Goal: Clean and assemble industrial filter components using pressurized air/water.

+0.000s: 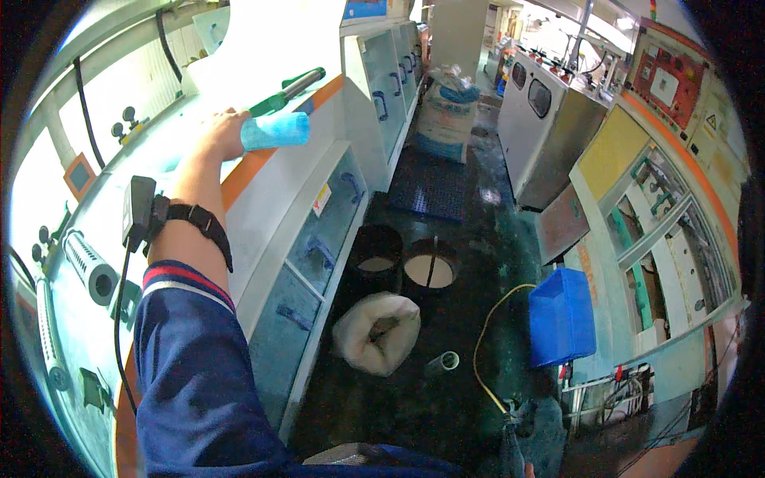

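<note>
My left arm, in a navy sleeve with a black wrist strap, reaches over the pale machine counter. My left hand [226, 134] is closed at the near end of a light-blue cylinder [277, 131], which points right over the counter's orange edge. Glare washes out part of the fingers. Just beyond the cylinder lies a green tool with a dark grey shaft [296, 86]. At the lower edge, only a fingertip-sized bit of my right hand [528, 472] shows beside a crumpled grey-blue plastic sheet or bag [535, 430]; its other fingers are hidden.
On the dark wet floor stand two dark buckets [430, 271] with pale contents, an open white sack [376, 333] and a short pale tube [448, 362]. A yellow hose [480, 342] curves near a blue bin [562, 317]. A large filled bag [446, 115] stands farther up the aisle.
</note>
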### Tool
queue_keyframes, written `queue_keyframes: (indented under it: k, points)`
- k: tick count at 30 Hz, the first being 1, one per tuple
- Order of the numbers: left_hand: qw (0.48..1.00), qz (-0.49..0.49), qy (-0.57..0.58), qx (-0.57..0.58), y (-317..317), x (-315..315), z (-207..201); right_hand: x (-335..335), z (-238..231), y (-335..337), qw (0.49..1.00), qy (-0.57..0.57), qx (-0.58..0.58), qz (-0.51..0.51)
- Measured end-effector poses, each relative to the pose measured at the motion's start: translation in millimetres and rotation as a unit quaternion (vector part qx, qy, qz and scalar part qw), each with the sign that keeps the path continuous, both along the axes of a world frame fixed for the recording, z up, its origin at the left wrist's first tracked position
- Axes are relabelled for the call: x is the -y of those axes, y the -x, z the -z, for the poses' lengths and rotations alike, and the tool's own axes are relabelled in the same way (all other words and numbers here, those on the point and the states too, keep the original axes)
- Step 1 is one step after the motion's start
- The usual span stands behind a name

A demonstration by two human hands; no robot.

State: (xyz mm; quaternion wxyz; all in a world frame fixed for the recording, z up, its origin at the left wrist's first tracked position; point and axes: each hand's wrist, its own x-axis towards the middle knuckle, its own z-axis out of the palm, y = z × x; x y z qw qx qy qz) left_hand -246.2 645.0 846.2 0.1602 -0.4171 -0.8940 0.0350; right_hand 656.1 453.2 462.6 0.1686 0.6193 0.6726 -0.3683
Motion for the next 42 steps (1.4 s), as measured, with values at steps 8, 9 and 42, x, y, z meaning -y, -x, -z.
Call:
queue_keyframes:
  k: [8, 9, 42]
  points:
    - [0.919, 0.184, -0.34, -0.08, -70, 2, -88, -32, -94, 62, 0.983, -0.07, -0.09, 0.146]
    - [0.904, 0.21, -0.368, -0.066, -88, 6, -108, -38, -101, 64, 0.98, -0.096, -0.096, 0.144]
    - [0.453, 0.041, -0.261, 0.851, -557, 208, 379, -55, -65, 143, 0.956, -0.116, -0.263, -0.057]
